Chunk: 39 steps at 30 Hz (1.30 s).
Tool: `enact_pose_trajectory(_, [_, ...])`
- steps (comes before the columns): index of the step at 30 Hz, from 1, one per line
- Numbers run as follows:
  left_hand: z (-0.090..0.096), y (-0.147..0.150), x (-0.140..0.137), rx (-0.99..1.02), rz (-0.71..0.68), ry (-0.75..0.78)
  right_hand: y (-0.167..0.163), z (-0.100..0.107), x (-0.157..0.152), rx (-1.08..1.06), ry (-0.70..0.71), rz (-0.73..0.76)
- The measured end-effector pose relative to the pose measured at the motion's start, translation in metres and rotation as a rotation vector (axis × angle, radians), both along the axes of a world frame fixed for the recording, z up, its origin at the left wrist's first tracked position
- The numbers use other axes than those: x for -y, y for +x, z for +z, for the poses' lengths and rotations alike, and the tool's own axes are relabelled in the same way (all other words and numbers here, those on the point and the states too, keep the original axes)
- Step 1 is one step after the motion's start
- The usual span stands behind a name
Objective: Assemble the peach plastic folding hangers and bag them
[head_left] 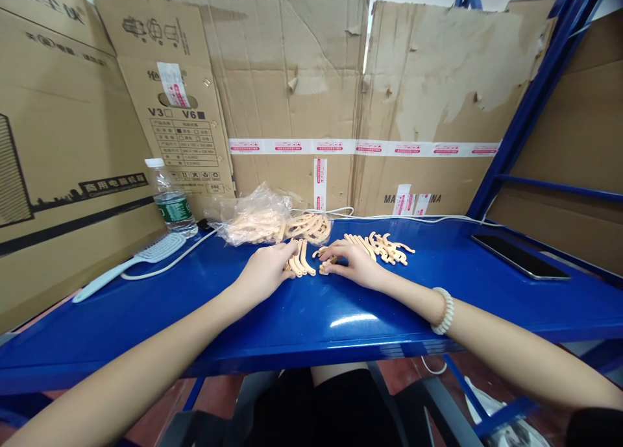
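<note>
On the blue table lies a row of curved beige strips [305, 260] with rounded ends, side by side. At the row's left end, my left hand [263, 270] is closed, thumb and fingers against the nearest strips. To the right of the row, my right hand [357, 264] is bent with its fingertips gathered on small beige pieces [323, 266], partly hidden by the fingers. Behind that hand stands a second row of beige strips [361, 242], and beside it a loose heap of S-shaped beige pieces [390, 249].
A clear plastic bag [257, 217] of beige pieces lies behind my left hand, with more curved pieces [310, 228] beside it. Leftward are a water bottle [174, 207] and a pale blue hairbrush [131, 263]. A phone [518, 255] lies right. Cardboard [292, 90] walls the back.
</note>
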<state>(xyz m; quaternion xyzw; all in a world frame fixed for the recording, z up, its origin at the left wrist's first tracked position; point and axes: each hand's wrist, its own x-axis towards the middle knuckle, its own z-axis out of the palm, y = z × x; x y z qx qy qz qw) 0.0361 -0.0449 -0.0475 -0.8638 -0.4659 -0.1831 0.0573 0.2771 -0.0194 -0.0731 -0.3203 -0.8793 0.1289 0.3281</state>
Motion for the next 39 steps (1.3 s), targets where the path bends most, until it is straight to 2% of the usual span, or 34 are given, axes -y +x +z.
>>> enact_pose_trajectory(4, [-0.001, -0.002, -0.004, 0.103, -0.048, -0.042, 0.001, 0.001, 0.001, -0.016, 0.009, 0.006])
enact_pose_trajectory(8, [-0.002, -0.002, -0.007, 0.144, -0.061, -0.067, 0.004, 0.011, 0.006, -0.031, 0.059, -0.001])
enact_pose_trajectory(13, [-0.009, 0.003, -0.008, 0.094, -0.182, -0.037, 0.014, 0.03, 0.012, -0.206, 0.154, -0.114])
enact_pose_trajectory(18, [-0.018, 0.009, -0.008, 0.034, -0.205, -0.071, 0.022, 0.037, 0.01, -0.32, 0.185, -0.227])
enact_pose_trajectory(21, [-0.018, 0.01, -0.008, 0.038, -0.208, -0.081, 0.023, 0.034, 0.007, -0.232, 0.103, -0.219])
enact_pose_trajectory(24, [-0.017, 0.009, -0.008, 0.04, -0.198, -0.089, 0.021, 0.03, 0.007, -0.021, -0.003, -0.171])
enact_pose_trajectory(30, [-0.017, 0.009, -0.005, 0.044, -0.18, -0.066, 0.015, 0.021, 0.01, 0.313, 0.073, -0.159])
enact_pose_trajectory(34, [-0.016, 0.016, -0.001, 0.053, -0.252, 0.009, 0.015, 0.016, 0.006, 0.309, 0.029, -0.141])
enact_pose_trajectory(39, [-0.015, 0.025, 0.004, 0.027, -0.306, 0.004, 0.016, 0.02, 0.005, 0.232, 0.072, -0.187])
